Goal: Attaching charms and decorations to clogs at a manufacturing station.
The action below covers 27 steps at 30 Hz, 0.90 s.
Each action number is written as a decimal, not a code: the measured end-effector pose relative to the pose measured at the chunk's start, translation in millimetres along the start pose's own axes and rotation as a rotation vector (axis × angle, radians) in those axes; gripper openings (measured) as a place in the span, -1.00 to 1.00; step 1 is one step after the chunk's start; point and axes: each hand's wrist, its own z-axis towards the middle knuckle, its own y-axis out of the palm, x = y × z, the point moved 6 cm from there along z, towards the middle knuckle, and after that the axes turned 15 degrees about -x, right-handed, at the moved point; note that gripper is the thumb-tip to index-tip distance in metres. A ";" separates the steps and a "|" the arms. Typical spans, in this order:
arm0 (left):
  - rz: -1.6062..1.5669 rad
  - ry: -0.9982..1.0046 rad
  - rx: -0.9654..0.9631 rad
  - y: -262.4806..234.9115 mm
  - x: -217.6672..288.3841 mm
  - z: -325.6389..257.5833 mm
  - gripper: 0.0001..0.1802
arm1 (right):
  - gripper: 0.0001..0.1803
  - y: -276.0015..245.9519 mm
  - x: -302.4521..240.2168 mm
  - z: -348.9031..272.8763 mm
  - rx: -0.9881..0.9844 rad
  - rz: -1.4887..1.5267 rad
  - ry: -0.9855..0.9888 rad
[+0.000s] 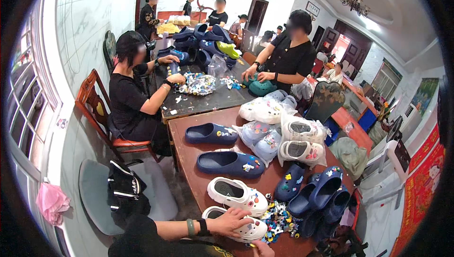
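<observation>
My left hand (231, 222) lies over the near white clog (253, 232), its fingers gripping the upper. Just beyond stands a second white clog (231, 192) with small charms on its toe. My right hand (263, 249) is partly cut off by the lower edge; its fingers are closed, with a small yellow piece (253, 245) at the tips. Beside both hands lies a heap of colourful shoe charms (278, 217). Farther along the table, two navy clogs (230, 163) (211, 133) lie on their soles, the nearer one with charms.
Several navy clogs (326, 191) are piled to the right of the charms. Bagged clogs (301, 139) stand at the table's far right. Across a black table (203, 103), two people (137, 82) (291, 54) handle clogs and charms. A grey chair (99, 195) holds a black bag at left.
</observation>
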 end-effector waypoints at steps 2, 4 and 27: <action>-0.017 0.017 0.004 2.5 3.0 -3.6 -0.17 | -0.78 -2.5 -8.5 -4.5 -0.018 0.023 0.027; -0.007 0.009 -0.042 10.8 -2.2 -0.2 -0.13 | -0.81 -3.3 -1.7 -5.2 0.062 -0.019 0.019; -0.863 -0.368 -0.170 22.1 -22.6 -1.9 -0.78 | -0.67 56.0 39.8 25.8 0.340 -0.249 -0.047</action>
